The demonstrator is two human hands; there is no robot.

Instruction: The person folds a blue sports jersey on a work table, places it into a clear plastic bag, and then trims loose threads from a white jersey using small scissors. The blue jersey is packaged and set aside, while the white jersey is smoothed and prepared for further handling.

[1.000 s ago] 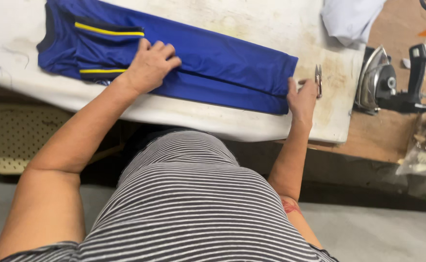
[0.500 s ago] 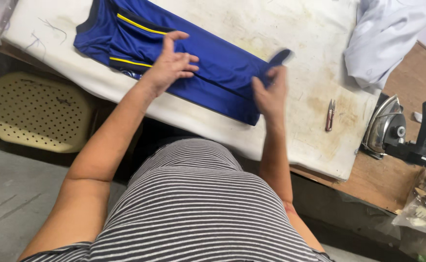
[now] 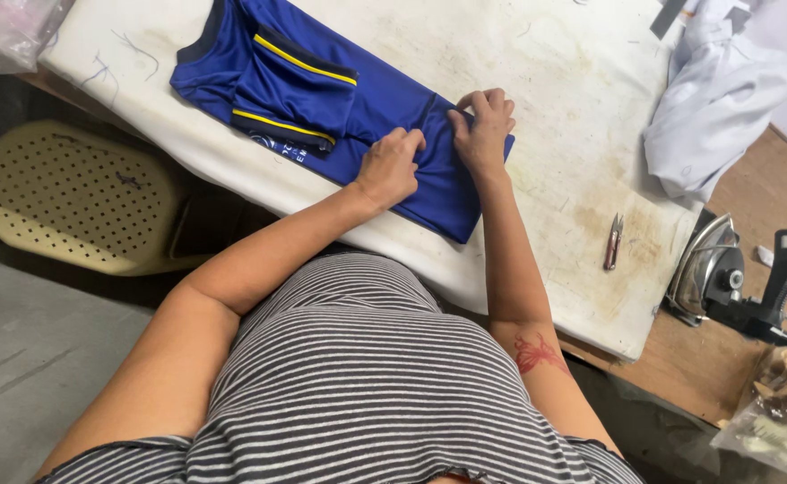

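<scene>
Pressing down on a blue shirt (image 3: 393,108) with both hands here, right near the front edge of a stained white padded table (image 3: 582,99). The left hand (image 3: 389,168) sits knuckles-up on the fabric with its fingers curled in, and the fingertips look like they're gripping a fold of cloth, though I can't tell for sure if it's a real pinch or just a push. The right hand (image 3: 481,130) is just beside it, almost touching, also curled, with the fingers bent over what looks like the folded-over edge of the shirt. So neither hand is flat or spread; both are bunched up on the cloth.

The shirt itself lies folded into a long strip that runs away from the left hand toward the far left, where the collar end and a sleeve with yellow stripes (image 3: 304,61) lie on top. A short bit of blue pokes out below the right hand toward the person.

Off to the right of the right hand, well apart from it, a small pair of thread snips (image 3: 612,242) lies on the table. Further right still, an iron (image 3: 707,269) rests at the table's end on a wooden surface (image 3: 725,367), with a black handle-shaped tool (image 3: 774,291) just beside it. Up beyond the right hand lies a crumpled pale garment (image 3: 716,99). Left of the left arm, down below table level, there's a cream plastic stool (image 3: 62,202) with holes in it. The person wears a striped top (image 3: 367,385).
</scene>
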